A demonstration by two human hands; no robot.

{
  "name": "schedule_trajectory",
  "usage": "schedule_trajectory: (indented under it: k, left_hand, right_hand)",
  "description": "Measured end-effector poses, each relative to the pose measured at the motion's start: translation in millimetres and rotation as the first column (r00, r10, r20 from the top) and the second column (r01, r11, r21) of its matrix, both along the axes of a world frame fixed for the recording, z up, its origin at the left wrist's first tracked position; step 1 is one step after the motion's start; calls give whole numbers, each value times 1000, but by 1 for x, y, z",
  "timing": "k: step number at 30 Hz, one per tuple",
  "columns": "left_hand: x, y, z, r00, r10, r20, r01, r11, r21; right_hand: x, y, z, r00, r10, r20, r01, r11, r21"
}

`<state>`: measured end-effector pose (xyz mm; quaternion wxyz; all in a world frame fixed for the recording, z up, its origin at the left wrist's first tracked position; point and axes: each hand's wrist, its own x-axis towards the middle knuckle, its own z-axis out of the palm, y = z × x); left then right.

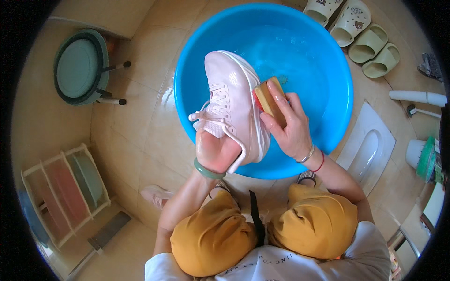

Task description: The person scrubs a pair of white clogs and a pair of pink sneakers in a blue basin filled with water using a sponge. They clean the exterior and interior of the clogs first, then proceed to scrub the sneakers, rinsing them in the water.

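Note:
A pale pink lace-up sneaker (236, 93) is held over a large blue basin (344, 107), its toe pointing away from me. My left hand (215, 152) is pushed into the shoe's opening, so its fingers are hidden inside. In my right hand (293, 124) is a wooden-backed scrub brush (273, 100), gripped with thumb and fingers. Its reddish bristles meet the side of the sneaker near the sole. Water with a few bubbles lies in the basin. The laces are tied and hang on the left side of the shoe.
A second pink shoe (157, 195) lies on the tiled floor by my left forearm. Two pairs of clogs and slides (368, 43) stand beyond the basin. A squat toilet (370, 145) is at right, a green stool (79, 68) at far left, a rack (65, 192) at lower left.

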<state>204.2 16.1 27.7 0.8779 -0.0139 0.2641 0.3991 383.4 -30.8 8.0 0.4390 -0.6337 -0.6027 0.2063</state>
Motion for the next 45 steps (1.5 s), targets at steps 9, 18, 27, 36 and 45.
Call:
schedule_trajectory:
  k: [9,18,27,36,45]
  left_hand:
    - [-4,2,8,980,-146,134,143,989,30]
    - [5,13,33,960,-267,87,250,954,163]
    - [10,10,53,955,-291,-57,296,947,122]
    - [9,10,37,941,-336,32,335,941,41]
    - [18,7,44,968,-249,-26,250,953,170]
  right_hand:
    - [14,82,10,986,-116,120,127,988,-88]
    - [15,47,9,985,-161,-57,167,979,121]
    - [10,-3,19,987,-120,-111,141,968,208]
    - [28,83,22,974,-225,41,222,973,64]
    - [2,-16,18,977,-138,-161,165,972,166]
